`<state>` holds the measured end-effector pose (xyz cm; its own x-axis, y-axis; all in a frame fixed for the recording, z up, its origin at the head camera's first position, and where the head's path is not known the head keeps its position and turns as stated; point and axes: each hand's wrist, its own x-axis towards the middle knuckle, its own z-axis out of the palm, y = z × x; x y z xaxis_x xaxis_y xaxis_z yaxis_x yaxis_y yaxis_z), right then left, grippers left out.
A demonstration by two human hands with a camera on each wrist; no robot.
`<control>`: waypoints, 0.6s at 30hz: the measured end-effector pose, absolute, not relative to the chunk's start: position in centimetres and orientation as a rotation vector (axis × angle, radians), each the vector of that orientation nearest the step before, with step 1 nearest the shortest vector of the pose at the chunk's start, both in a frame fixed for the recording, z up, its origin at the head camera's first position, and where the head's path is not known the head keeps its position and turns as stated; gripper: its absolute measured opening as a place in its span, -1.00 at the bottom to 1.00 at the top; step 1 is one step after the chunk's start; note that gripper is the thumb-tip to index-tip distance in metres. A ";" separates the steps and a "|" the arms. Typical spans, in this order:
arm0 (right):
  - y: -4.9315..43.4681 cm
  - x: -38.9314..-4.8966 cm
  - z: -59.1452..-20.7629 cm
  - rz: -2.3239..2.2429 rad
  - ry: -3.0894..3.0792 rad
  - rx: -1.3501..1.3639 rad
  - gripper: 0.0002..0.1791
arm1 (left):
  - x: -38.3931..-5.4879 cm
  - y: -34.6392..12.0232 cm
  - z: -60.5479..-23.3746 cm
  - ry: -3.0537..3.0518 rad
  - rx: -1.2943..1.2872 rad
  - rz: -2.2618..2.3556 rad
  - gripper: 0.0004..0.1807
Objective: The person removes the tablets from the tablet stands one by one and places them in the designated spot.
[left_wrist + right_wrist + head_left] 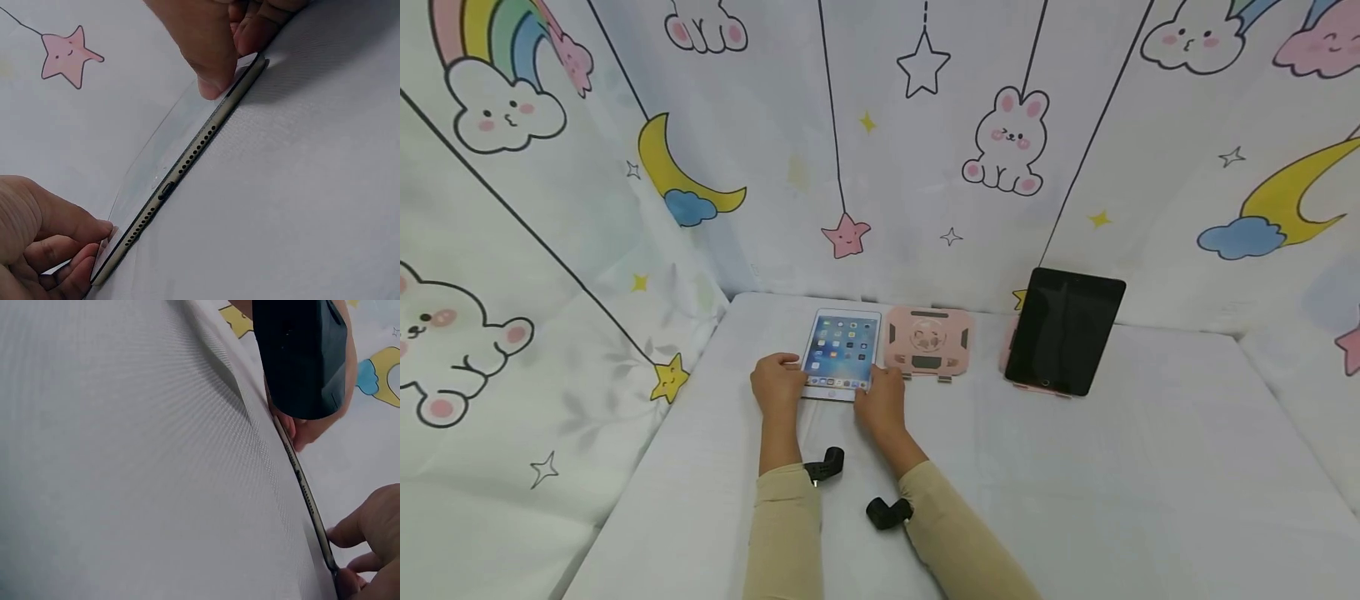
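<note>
Icons on the white tablet (839,354) are too small to identify. The black tablet (1065,333) hides most of a pink piece (1008,347) behind it. From the right wrist, a black device (300,359) partly covers the left hand (777,385); the picture's edge crops the right hand (882,402).

Toward the far edge of the table (1112,483), a tablet (841,346) sits between the left hand (778,385) and right hand (882,402), which grip its near corners. Just to its right lies a case (959,342); farther right, a second tablet (1066,333) stands tilted before a mostly hidden object (1006,354). A curtain (895,167) hangs behind everything.
</note>
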<state>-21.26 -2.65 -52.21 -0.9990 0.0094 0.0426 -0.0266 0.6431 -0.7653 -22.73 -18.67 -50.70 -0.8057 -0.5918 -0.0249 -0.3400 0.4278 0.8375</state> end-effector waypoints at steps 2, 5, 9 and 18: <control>-2.6 -21.2 -52.3 1.304 -2.799 0.025 -0.44 | -22.7 -18.7 -50.7 -2.409 0.802 -1.318 -0.63; -2.5 -21.2 -52.5 1.302 -2.775 0.037 -0.44 | -22.7 -18.7 -50.7 -2.412 0.798 -1.318 -0.63; -2.3 -21.1 -52.9 1.331 -2.749 0.027 -0.44 | -22.7 -18.6 -50.8 -2.416 0.801 -1.314 -0.64; -2.0 -21.1 -53.1 1.488 -2.621 -0.002 -0.50 | -22.8 -18.5 -51.0 -2.314 0.800 -1.375 -0.58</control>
